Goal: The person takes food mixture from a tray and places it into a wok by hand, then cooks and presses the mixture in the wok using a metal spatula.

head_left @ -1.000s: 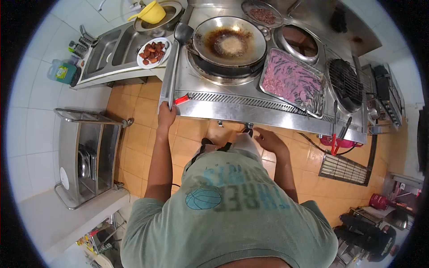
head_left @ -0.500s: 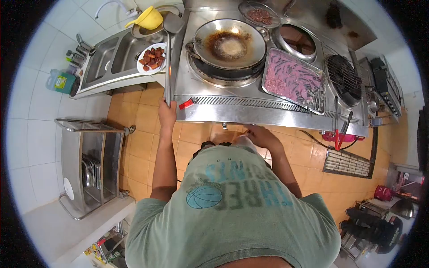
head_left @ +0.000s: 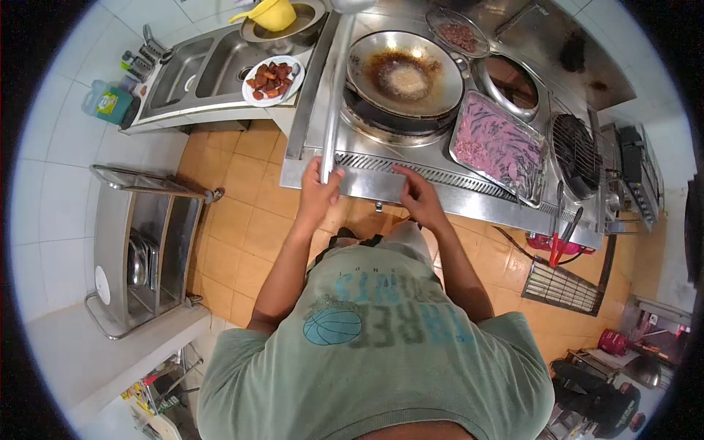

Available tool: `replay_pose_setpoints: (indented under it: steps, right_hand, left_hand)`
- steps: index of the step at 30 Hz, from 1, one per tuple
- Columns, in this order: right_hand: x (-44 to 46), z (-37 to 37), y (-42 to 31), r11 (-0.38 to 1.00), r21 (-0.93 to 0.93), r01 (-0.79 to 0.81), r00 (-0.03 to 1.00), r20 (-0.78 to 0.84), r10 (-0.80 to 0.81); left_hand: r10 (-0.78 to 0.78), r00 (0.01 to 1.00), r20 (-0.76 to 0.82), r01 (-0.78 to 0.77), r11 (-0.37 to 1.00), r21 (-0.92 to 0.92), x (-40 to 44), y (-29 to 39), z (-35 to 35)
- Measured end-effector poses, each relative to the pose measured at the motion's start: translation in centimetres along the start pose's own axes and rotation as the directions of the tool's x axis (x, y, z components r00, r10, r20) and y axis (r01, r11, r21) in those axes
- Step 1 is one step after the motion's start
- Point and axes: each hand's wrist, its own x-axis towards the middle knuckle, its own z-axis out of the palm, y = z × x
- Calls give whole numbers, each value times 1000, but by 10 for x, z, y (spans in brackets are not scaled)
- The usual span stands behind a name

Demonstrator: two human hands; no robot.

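My left hand (head_left: 320,196) is closed around the lower end of a long metal wok spatula (head_left: 335,103) at the stove's front edge. The spatula stands up along the left side of the wok (head_left: 402,77), its head cut off by the top of the view. Inside the wok are brown scorch stains and a pale patch at the bottom. My right hand (head_left: 424,199) hovers by the stove's front edge with its fingers apart and nothing in it. Right of the wok, a metal tray (head_left: 537,194) holds pinkish minced-looking food.
A white plate (head_left: 296,82) of browned chunks sits beside the sink (head_left: 213,84). A yellow dipper (head_left: 275,15) rests in a metal bowl behind it. Red-handled tongs (head_left: 563,235) hang at the stove's front right, near a grill rack (head_left: 572,143). A steel cabinet (head_left: 117,249) stands left.
My left hand and the spatula have moved right, toward the wok. My right hand has come up to the stove edge. The small red object on the edge no longer shows.
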Motion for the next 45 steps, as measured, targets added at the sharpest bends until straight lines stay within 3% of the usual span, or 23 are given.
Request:
replay_pose_setpoints:
  steps: [3,5,6,9,10,13,14,17,18,21,24,27,28,31,34,38,41,42,45]
  right_hand:
    - [17,25,-9,988,152,35,999,-30,-31]
    - [24,40,-16,979,167,119,993,-31,-115]
    - [22,43,-21,972,233,36,999,1,-37]
    - [23,47,-42,898,391,-202,978,135,162]
    - [24,43,-34,924,272,-268,959,166,230]
    - [12,42,-30,991,128,31,998,-57,-24]
    - [5,38,-31,998,52,40,993,-109,-34]
    - [-11,32,-22,976,218,21,974,-224,29]
    - [-14,29,-18,951,308,38,966,-253,43]
    - [-27,1,-4,998,-52,31,978,-202,-41]
    - [-36,-1,6,984,-179,-1,949,-311,-55]
    - [-47,-5,28,977,-214,12,935,-344,-86]
    - [-49,-6,21,981,-193,-1,936,-346,-67]
    - [-51,-15,11,993,-106,-43,915,-404,-4]
    - [-51,-36,18,987,-160,-12,884,-462,-64]
    - [-45,-52,22,984,-165,67,808,-569,-150]
    - [-41,-60,20,970,-214,111,789,-575,-217]
    - [-41,-62,19,967,-234,103,787,-576,-224]
    - [-43,-78,11,954,-298,35,788,-579,-210]
  left_hand:
    - [-25,994,108,15,996,89,-19,-19,15]
    - [-72,986,151,71,997,10,-27,-26,26]
    - [-154,970,188,146,988,52,-28,-33,25]
    - [186,970,159,-213,961,177,-30,-53,42]
    - [56,981,185,-97,970,223,-31,-55,40]
    - [156,929,337,-272,904,331,-36,-55,44]
    - [-28,912,409,-186,860,474,-37,-52,42]
    - [-166,746,645,-243,834,496,-24,-30,53]
    - [75,734,675,-402,849,343,-21,-55,52]
    - [-205,639,742,-374,760,532,-13,-54,42]
    - [-271,707,653,-150,845,514,-19,-42,20]
    - [-171,765,621,-208,847,490,-13,-70,-8]
    - [-19,794,607,-241,908,344,-12,-77,-10]
    - [-102,885,455,-102,910,402,-10,-78,-31]
    - [-50,963,264,-59,919,390,-12,-105,-37]
    - [-355,849,390,99,833,544,-15,-127,-66]
    - [-627,744,230,437,718,542,-19,-119,-71]
    - [-635,749,188,488,721,493,-20,-116,-72]
    - [-634,772,-50,635,769,71,-18,-116,-66]
